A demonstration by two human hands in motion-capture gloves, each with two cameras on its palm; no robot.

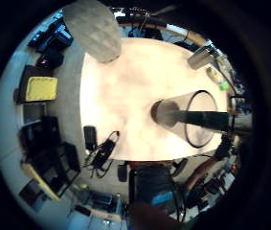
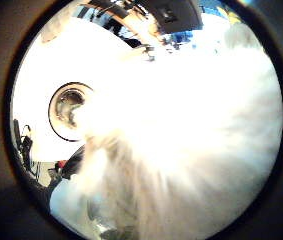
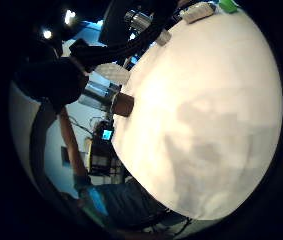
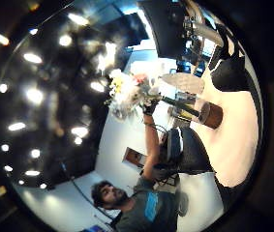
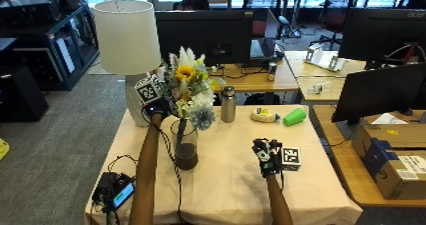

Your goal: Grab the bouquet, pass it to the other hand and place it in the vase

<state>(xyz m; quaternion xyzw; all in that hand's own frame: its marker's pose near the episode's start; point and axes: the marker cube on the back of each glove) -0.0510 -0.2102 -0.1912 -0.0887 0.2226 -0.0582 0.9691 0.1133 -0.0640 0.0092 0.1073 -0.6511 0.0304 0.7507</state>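
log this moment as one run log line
left hand: holds bouquet | stems in vase | right hand: open, over table

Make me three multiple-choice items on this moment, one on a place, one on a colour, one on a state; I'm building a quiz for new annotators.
1. Where are the bouquet's stems?
A. Flat on the table
B. Reaching down into the vase
C. Beside the lamp's base

2. What colour is the cup on the table?
A. Green
B. Red
C. Black

3. What is the right hand doing?
A. Gripping the vase
B. Holding the bouquet
C. Holding nothing, over the table

Answers:
1. B: the outside view shows the stems running down into the clear vase while the left hand holds the bouquet just below the flowers.
2. A: the cup lying next to the metal bottle is green.
3. C: the right hand is above bare tablecloth, apart from vase and bouquet.
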